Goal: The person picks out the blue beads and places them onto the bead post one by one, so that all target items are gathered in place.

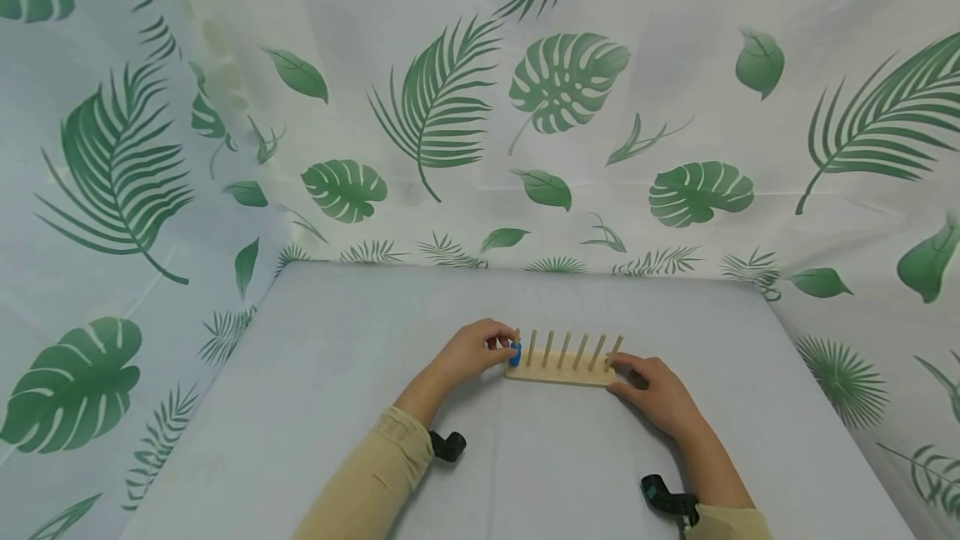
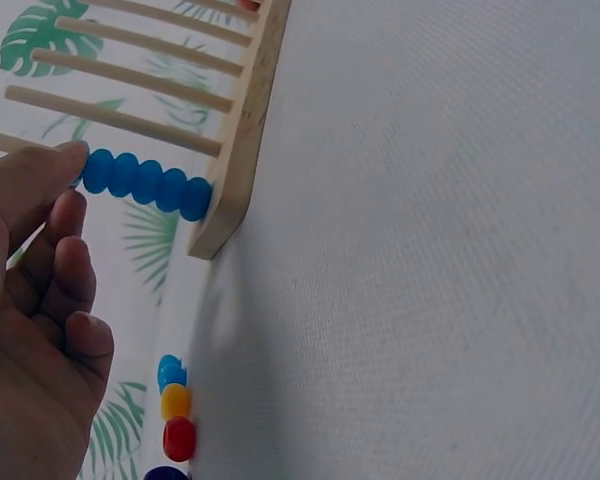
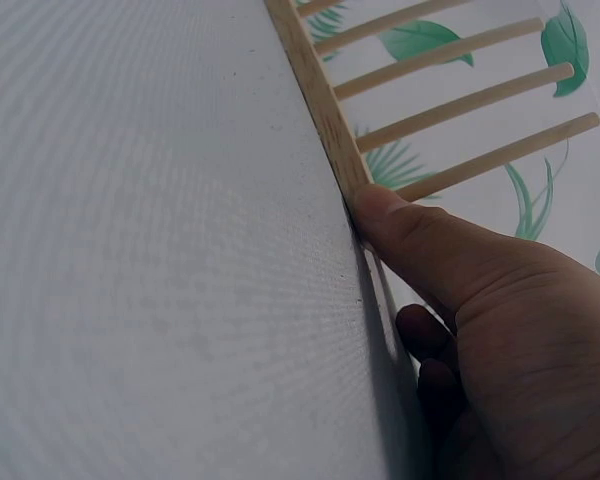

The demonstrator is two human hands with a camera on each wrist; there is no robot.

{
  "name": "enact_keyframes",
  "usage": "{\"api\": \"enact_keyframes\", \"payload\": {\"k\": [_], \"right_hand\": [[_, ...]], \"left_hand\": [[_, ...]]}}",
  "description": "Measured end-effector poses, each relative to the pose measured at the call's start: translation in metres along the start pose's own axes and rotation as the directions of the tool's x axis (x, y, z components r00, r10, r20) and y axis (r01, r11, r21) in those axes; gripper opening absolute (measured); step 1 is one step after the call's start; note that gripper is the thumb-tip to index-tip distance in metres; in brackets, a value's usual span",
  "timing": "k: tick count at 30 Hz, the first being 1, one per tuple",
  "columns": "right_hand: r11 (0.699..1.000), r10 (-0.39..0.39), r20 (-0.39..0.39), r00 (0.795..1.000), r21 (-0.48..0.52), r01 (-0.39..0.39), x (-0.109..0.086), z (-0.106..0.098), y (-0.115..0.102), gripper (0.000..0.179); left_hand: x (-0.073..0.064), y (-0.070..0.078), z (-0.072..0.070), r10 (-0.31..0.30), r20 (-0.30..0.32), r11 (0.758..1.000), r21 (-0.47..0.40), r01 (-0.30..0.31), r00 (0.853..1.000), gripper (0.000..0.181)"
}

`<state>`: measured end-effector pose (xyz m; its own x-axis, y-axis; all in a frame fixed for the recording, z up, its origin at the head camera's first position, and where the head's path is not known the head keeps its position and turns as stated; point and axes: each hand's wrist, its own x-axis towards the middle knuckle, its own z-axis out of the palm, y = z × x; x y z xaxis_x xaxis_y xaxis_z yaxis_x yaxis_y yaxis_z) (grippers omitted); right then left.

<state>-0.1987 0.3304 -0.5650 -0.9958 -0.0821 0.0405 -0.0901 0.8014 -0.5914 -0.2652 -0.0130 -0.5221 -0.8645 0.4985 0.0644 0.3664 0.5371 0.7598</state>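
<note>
A wooden peg board (image 1: 558,375) with a row of upright pegs lies on the table. Blue beads (image 2: 145,182) are stacked on its leftmost peg; the other pegs in sight are bare. My left hand (image 1: 472,348) pinches a blue bead at the top of that stack between thumb and finger, and the fingers mostly cover it. At the opposite end, my right hand (image 1: 656,390) grips the board, its thumb (image 3: 380,205) on the front edge and the other fingers behind.
Beyond the left hand, loose beads lie on the table: blue ones (image 2: 171,373), a yellow bead (image 2: 176,402), a red bead (image 2: 180,440) and a dark blue one (image 2: 166,474). A leaf-print curtain (image 1: 457,215) hangs behind the white table (image 1: 555,457).
</note>
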Motion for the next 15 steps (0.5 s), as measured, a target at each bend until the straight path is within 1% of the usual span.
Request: {"api": "enact_keyframes", "payload": {"k": [7,11,15], "right_hand": [[1.000,-0.004,0.000,1.000,0.005,0.004,-0.0005,-0.0002,-0.0004,0.053],[1.000,-0.003,0.003,1.000,0.010,0.003,-0.0007,-0.0005,-0.0007,0.054],[1.000,-0.009,0.002,1.000,0.008,0.009,-0.0007,-0.0005,-0.0004,0.053]], "left_hand": [[0.0000,-0.0010,0.0015,-0.015,-0.001,1.000,0.011,0.015,1.000,0.023],[-0.0003,-0.0020,0.0007,0.001,-0.005,1.000,0.018,-0.001,1.000,0.025],[-0.0004,-0.0019,-0.0048,0.023,-0.010,0.999,0.039,-0.022,1.000,0.028]]}}
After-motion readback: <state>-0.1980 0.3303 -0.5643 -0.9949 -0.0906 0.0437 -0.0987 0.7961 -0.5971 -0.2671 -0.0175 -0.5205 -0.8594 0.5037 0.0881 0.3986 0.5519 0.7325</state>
